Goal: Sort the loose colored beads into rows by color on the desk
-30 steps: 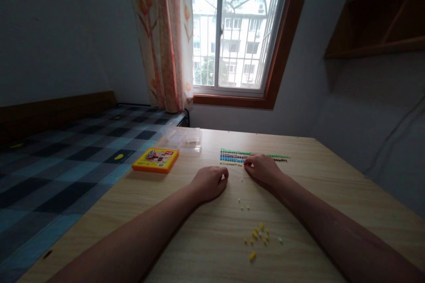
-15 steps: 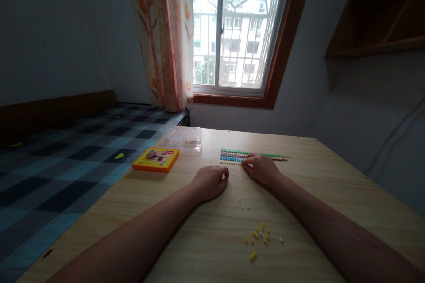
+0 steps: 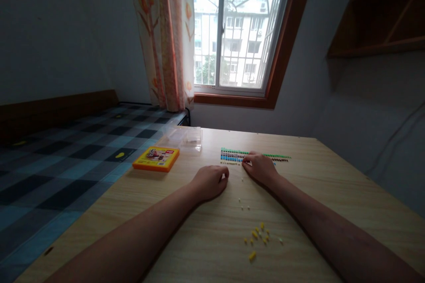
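1. Dim bedroom, lit only by a barred window [image 3: 239, 31] with a flowered curtain [image 3: 162, 35] drawn to its left. Beyond that, a checked bed [image 3: 66, 159] along the left wall and a wooden shelf [image 3: 375, 17] high on the right.
2. Directly below the window, a pale wood counter [image 3: 332, 194], probably set there to catch the daylight.
3. Toward the far middle of the counter, straight rows of small coloured pieces [image 3: 232, 155]: green at the back, then dark, blue and a pale line in front. Lined up by colour, apparently so that each shade reads apart.
4. At the near edge of those rows, covering their middle, the right hand [image 3: 260, 168]. Fingers bent, thumb and forefinger drawn close at the front line; too small to tell whether a piece sits between them. Wrist down on the wood, likely for steadiness with such fine bits.
5. Just beside it and clear of the rows, the left hand [image 3: 210, 182], curled almost closed with knuckles up and nothing seen in it. Seemingly set down as a brace.
6. Nearer the body, between the forearms, loose yellow pieces [image 3: 257, 234] scattered about, with a few tiny white pieces [image 3: 244, 206] between them and the hands. Within easy reach, not lined up.
7. Near the left edge, an orange box [image 3: 156, 159] lying flat, with a clear plastic case [image 3: 186, 138] just behind it. Both well apart from the hands, seemingly put out of the way.
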Demonstrator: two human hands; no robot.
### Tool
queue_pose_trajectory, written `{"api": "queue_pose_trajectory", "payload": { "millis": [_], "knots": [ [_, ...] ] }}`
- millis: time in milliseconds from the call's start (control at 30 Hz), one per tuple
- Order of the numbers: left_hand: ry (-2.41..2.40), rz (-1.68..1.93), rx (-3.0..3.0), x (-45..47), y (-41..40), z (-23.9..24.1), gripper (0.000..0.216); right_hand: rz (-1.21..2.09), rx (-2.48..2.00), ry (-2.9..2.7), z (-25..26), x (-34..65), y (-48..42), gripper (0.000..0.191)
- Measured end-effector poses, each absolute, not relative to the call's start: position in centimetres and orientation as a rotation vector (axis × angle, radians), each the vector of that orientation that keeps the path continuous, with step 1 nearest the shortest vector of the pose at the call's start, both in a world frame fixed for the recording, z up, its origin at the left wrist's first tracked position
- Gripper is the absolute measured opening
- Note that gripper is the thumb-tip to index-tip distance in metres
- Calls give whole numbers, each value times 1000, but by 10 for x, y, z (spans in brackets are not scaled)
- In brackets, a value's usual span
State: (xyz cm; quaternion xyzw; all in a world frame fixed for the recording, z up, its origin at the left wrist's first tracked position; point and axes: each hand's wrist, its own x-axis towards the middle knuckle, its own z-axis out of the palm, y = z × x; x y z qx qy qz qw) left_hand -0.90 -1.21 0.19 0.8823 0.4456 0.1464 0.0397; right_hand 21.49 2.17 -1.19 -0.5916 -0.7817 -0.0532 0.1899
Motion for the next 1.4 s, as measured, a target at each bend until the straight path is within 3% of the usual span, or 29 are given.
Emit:
{"api": "queue_pose_trajectory", "payload": {
  "millis": [1200, 1400],
  "knots": [
    [1341, 460, 2698, -9, -12, 1, 15, 11, -1415, -2159, -22, 237, 23, 21],
    [1335, 458, 2698, -9, -12, 1, 16, 230, -1211, -2235, -14, 241, 23, 23]
  ]
}}
